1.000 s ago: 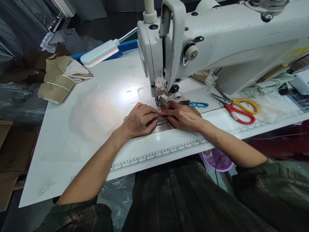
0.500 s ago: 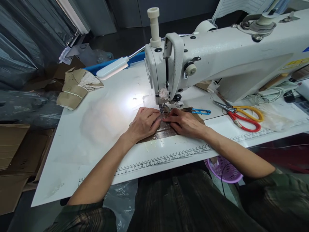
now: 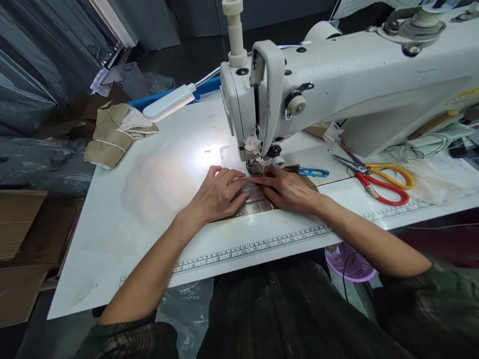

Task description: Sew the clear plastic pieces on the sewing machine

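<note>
A flat piece of brown material [image 3: 258, 207], its surface partly glossy, lies on the sewing table under the needle area. My left hand [image 3: 220, 194] rests on its left part, fingers stretched toward the presser foot [image 3: 254, 167] and thumb apart. On the right part lies my right hand [image 3: 286, 189], its index finger reaching in just in front of the foot. Both hands press on the piece rather than wrap around it. The white sewing machine [image 3: 247, 99] stands over it. Blue thread snips [image 3: 312, 172] lie just beyond my right hand.
Scissors [image 3: 385, 184] with red and yellow handles lie to the right. A tied bundle of tan fabric [image 3: 110, 137] sits at the table's left back edge. A lamp [image 3: 170, 102] lights the tabletop. A printed ruler [image 3: 243, 252] runs along the front edge; a purple basket [image 3: 352, 269] is below.
My left hand has shifted slightly left, its thumb now farther from the fingers. My right index finger reaches a little farther left by the foot. The view has shifted slightly.
</note>
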`<state>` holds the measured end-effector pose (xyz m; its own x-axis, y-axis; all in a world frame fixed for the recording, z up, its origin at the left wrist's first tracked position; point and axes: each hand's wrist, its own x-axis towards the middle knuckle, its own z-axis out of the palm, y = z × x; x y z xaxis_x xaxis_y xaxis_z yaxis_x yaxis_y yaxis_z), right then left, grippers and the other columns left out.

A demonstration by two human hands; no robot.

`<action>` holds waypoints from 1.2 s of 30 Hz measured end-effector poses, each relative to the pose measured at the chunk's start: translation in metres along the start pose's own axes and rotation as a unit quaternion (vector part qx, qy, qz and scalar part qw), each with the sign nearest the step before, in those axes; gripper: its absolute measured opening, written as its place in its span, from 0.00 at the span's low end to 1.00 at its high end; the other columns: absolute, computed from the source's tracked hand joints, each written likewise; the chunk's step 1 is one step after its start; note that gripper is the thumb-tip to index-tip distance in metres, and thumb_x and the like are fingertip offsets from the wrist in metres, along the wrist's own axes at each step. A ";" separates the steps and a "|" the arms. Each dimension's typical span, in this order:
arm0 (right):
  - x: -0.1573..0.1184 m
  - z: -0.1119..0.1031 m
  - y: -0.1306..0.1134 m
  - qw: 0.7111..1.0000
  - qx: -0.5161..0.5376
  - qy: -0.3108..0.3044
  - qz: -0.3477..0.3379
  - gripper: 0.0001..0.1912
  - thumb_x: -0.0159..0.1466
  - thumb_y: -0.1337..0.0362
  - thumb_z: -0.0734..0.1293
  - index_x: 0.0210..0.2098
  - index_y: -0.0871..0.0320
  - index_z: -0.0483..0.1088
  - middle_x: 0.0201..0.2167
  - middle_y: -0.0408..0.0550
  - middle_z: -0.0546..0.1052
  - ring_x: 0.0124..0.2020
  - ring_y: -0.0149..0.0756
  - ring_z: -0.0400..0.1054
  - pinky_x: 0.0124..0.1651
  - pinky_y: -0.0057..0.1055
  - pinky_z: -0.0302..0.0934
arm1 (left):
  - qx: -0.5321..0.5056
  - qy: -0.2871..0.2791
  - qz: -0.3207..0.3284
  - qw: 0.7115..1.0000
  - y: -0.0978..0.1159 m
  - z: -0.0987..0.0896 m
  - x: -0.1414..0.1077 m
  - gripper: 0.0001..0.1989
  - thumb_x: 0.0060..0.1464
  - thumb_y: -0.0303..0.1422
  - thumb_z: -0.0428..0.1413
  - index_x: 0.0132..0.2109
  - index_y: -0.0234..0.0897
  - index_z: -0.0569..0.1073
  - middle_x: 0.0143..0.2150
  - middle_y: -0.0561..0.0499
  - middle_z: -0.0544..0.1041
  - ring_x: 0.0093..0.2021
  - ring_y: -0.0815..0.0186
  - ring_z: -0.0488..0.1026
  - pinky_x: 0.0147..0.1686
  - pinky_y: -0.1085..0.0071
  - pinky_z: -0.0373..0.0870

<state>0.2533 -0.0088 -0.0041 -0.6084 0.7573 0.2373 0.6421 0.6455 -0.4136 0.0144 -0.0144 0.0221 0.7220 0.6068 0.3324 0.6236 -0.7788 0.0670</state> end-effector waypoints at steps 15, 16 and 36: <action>-0.002 0.004 0.004 0.997 0.055 0.044 -0.009 0.20 0.69 0.66 0.59 0.56 0.55 0.75 0.43 0.53 0.74 0.39 0.37 0.71 0.46 0.37 0.69 | -0.083 0.029 -0.049 0.995 0.014 0.012 -0.012 0.10 0.65 0.33 0.53 0.41 0.37 0.78 0.45 0.49 0.80 0.42 0.63 0.75 0.46 0.60 0.67; -0.001 0.004 0.005 0.997 0.058 0.045 -0.008 0.20 0.68 0.67 0.59 0.55 0.54 0.75 0.43 0.52 0.74 0.39 0.37 0.71 0.45 0.37 0.69 | -0.072 0.035 -0.047 0.996 0.014 0.010 -0.011 0.10 0.66 0.34 0.53 0.40 0.37 0.78 0.45 0.49 0.80 0.43 0.62 0.75 0.47 0.59 0.66; -0.001 0.004 0.011 0.996 0.080 0.040 0.003 0.20 0.65 0.69 0.62 0.53 0.53 0.78 0.39 0.50 0.76 0.36 0.37 0.71 0.42 0.36 0.67 | 0.013 -0.165 -0.079 0.983 -0.035 0.002 0.022 0.25 0.68 0.42 0.42 0.60 0.32 0.70 0.55 0.37 0.73 0.53 0.49 0.68 0.55 0.48 0.57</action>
<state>0.2596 -0.0030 -0.0125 -0.5619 0.7704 0.3011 0.5595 0.6221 -0.5477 0.0089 0.0267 0.0256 0.6708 0.7417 -0.0042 0.7402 -0.6690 0.0677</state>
